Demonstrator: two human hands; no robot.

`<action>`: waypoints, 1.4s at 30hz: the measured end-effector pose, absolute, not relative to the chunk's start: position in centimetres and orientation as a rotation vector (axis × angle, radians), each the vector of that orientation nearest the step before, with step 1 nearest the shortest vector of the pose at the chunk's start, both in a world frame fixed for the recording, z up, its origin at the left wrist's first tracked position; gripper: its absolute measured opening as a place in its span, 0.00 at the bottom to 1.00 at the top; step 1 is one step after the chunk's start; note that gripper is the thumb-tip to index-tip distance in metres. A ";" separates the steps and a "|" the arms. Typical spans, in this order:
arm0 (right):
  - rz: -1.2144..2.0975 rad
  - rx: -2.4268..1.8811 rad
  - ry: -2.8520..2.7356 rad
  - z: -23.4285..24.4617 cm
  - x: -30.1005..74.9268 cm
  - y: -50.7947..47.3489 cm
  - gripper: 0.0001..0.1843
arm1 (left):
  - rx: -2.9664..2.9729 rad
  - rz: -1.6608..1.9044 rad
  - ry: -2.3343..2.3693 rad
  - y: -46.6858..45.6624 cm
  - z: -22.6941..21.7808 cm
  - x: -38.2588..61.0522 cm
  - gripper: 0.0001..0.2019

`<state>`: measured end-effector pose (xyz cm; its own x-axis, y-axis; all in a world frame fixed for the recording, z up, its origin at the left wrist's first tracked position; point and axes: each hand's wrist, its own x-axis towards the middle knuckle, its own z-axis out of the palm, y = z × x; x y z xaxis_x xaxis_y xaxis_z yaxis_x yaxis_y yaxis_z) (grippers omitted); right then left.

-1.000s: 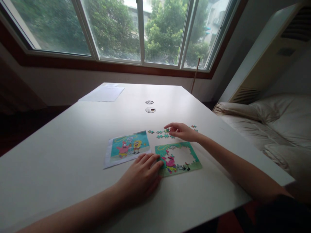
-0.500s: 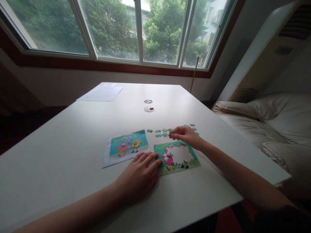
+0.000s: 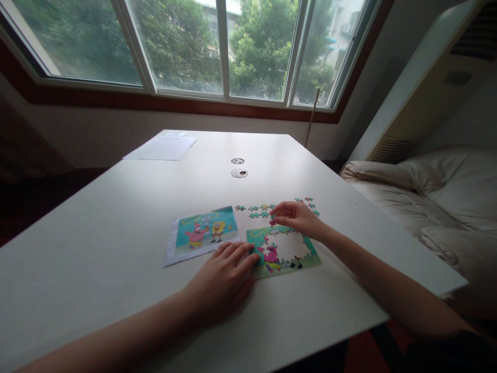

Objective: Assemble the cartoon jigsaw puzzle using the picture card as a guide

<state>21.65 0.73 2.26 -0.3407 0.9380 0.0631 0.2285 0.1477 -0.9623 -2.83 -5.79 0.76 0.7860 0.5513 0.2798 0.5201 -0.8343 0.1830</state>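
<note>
My left hand [image 3: 229, 269] lies flat with its fingers stretched out, their tips on the left edge of a jigsaw puzzle [image 3: 264, 269]. The puzzle's frame and a pink cartoon figure are together, and bare white shows in its middle. Just above the puzzle's top edge is my right hand [image 3: 293, 215], its thumb and fingers bent around a small dark pink puzzle piece [image 3: 272, 223]. Part of that grip is hard to make out. Loose puzzle pieces [image 3: 253, 215] lie in rows behind the puzzle, some partly covered by my right hand.
A picture sheet [image 3: 204, 230] with the cartoon scene lies left of the puzzle. Farther back, the white table [image 3: 155, 197] has two round fittings [image 3: 239, 173] and a sheet of paper [image 3: 163, 148]. A pale sofa [image 3: 388, 178] stands on the right.
The pink piece at my right fingertips shows slightly nearer the puzzle, and those fingers look a little more spread. My left hand stays on the puzzle's edge.
</note>
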 end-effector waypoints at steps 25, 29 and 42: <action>0.758 -1.109 -2.343 2.9 19.8 -1.4 0.06 | 2.886 0.396 0.874 -5.8 0.7 -2.9 0.17; 0.717 -1.101 -2.352 2.8 19.7 -1.6 0.05 | 2.885 0.423 0.865 -5.8 0.6 -2.9 0.17; 0.490 -1.053 -2.449 1.3 19.8 -1.0 0.04 | 2.880 0.435 0.860 -5.7 0.8 -2.7 0.16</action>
<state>19.79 -1.04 1.28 -0.6204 0.7454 0.2437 0.5944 0.6497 -0.4740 -2.72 -5.71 0.80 0.7992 0.5505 0.2414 0.5204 -0.8347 0.1802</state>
